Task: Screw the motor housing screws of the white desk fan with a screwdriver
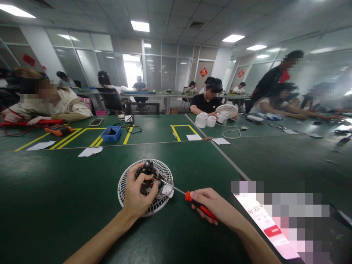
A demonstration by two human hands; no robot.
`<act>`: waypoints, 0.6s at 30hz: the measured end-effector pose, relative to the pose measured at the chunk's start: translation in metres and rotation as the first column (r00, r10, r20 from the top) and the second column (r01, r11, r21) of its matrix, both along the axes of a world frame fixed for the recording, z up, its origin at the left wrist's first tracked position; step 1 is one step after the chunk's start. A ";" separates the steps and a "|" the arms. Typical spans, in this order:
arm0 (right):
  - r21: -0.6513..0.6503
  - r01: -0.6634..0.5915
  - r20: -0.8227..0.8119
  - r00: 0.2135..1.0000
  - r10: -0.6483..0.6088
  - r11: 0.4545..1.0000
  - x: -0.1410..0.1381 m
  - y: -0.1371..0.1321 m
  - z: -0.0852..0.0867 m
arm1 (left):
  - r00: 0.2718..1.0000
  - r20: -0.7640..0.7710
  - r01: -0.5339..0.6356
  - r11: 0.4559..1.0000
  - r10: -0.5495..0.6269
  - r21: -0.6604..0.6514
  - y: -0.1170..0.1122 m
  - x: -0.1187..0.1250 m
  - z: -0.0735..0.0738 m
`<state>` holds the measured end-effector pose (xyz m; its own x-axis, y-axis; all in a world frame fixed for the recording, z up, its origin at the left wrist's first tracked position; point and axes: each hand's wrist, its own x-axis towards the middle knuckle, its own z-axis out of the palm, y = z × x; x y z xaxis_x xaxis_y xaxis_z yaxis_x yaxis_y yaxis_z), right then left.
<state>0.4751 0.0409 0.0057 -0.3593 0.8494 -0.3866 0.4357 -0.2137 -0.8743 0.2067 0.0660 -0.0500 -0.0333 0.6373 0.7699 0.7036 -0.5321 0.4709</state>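
A white round fan grille (122, 190) lies on the green table just in front of me, with a dark fan motor assembly (148, 168) on top of it. My left hand (140, 192) is closed around the motor, thumb and fingers on its sides. My right hand (207, 203) grips the red and black handle of a screwdriver (178, 189). The metal shaft points left, and its tip reaches the motor near my left fingertips; the exact contact point is too small to make out. A small white piece (167, 190) rests at the grille's right side.
A lit phone (271, 227) lies to the right of my right forearm. Farther off are a blue bin (111, 134), an orange multimeter (58, 129), paper slips (90, 151) and white fan housings (202, 120). Across the table a person (206, 101) handles another white grille (227, 110).
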 end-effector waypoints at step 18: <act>0.120 -0.069 0.108 0.993 0.056 0.990 0.013 -0.012 0.023 | 0.998 -0.008 -0.058 0.998 0.058 0.020 -0.004 0.011 0.003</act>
